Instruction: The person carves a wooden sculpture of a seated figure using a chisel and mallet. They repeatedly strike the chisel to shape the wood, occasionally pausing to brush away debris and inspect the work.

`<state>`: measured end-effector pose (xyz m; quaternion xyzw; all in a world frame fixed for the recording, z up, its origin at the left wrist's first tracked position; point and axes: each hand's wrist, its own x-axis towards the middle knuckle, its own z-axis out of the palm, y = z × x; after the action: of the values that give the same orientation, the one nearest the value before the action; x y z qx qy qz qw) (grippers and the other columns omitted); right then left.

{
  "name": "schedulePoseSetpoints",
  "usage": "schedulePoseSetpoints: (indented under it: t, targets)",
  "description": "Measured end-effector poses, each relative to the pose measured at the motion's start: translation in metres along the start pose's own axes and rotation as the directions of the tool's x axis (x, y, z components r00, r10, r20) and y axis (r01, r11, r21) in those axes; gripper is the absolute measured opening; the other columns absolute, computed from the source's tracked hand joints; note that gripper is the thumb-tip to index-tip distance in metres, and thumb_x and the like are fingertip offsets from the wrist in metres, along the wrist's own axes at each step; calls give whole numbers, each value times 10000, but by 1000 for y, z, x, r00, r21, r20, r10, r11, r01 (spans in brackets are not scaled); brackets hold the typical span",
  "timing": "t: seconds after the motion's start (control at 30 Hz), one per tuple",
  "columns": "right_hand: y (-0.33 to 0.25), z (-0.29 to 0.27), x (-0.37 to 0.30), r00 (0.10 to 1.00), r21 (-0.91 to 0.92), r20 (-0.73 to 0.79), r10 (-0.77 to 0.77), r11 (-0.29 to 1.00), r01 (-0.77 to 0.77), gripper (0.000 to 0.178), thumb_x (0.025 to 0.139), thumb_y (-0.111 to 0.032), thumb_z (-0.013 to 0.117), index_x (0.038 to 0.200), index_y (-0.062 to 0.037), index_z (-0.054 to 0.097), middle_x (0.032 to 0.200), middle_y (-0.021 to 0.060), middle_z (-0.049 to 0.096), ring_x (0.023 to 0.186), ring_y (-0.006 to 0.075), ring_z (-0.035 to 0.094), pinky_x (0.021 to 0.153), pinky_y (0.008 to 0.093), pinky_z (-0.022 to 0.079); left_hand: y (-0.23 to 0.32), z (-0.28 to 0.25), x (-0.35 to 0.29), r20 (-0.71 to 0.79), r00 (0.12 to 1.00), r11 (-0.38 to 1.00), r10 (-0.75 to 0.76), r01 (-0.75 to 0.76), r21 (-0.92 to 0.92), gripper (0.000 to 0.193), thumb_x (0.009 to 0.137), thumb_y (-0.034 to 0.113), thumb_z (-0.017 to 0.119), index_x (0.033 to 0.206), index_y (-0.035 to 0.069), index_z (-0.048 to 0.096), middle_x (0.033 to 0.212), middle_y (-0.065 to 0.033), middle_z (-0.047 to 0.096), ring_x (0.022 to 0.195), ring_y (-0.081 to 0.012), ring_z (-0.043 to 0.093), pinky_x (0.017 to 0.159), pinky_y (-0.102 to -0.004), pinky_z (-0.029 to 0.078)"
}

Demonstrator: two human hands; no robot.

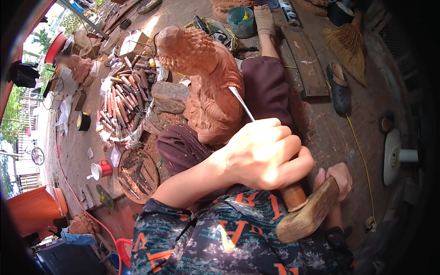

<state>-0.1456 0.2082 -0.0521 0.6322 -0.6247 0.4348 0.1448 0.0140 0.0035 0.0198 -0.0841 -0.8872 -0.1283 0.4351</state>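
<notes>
My left hand [270, 151] is wrapped round a chisel [243, 104]; its steel blade points up and left, with the tip against the side of a reddish-brown carved figure [213, 107]. The figure stands between my legs and shows a curly-textured head and a folded, robe-like body. Below my fist the end of the chisel's wooden handle sticks out. At the lower right my right hand [340, 178], partly hidden, grips a wooden mallet [309, 211]. The mallet's head meets the chisel's butt, touching or very nearly so.
Several wooden-handled chisels [126, 103] lie heaped left of the figure, by a stone-like block [170, 97]. A round board [137, 176] holds more tools near a red mug [101, 169]. To the right are a plank [306, 64], a clog [339, 89], a broom [346, 43] and a yellow cord.
</notes>
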Motion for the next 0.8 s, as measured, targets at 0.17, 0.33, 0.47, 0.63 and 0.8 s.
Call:
schedulePoseSetpoints:
  t: [0.17,0.33,0.47,0.63,0.8]
  targets:
    - [8,15,4,996,171,-84,23,985,-8,315,754,42,678,997,-17,486,632,41,459,492,191,479,451,322,395,10,-3,-7,-225,968,993,110,-95,75,213,757,152,751,733,27,580,565,29,371,472,-109,396,429,-256,299]
    - [3,16,13,993,204,-119,15,979,10,320,743,39,695,983,-7,489,648,43,462,491,177,467,448,301,381,13,5,-13,-192,980,999,45,-44,10,257,789,208,784,781,29,600,551,46,340,446,-98,354,409,-243,280]
    - [1,16,20,990,204,-134,-38,977,65,329,743,42,697,983,-18,479,657,42,460,496,176,461,451,301,376,8,7,-10,-169,985,1000,26,-27,-5,253,738,181,792,736,30,589,546,36,335,442,-106,356,409,-253,272]
    - [-3,16,28,976,299,-201,-87,943,145,334,757,38,698,985,-31,465,689,65,491,527,185,482,475,313,396,5,5,-2,-18,998,997,-55,54,-51,241,716,179,776,696,59,568,552,23,360,461,-127,413,423,-274,319]
    - [-8,13,16,997,125,-82,17,992,-7,333,769,26,703,997,-30,467,710,79,515,538,198,506,481,320,408,2,11,1,115,990,995,-83,89,-51,223,733,203,717,685,76,540,538,-1,413,470,-165,489,427,-310,378]
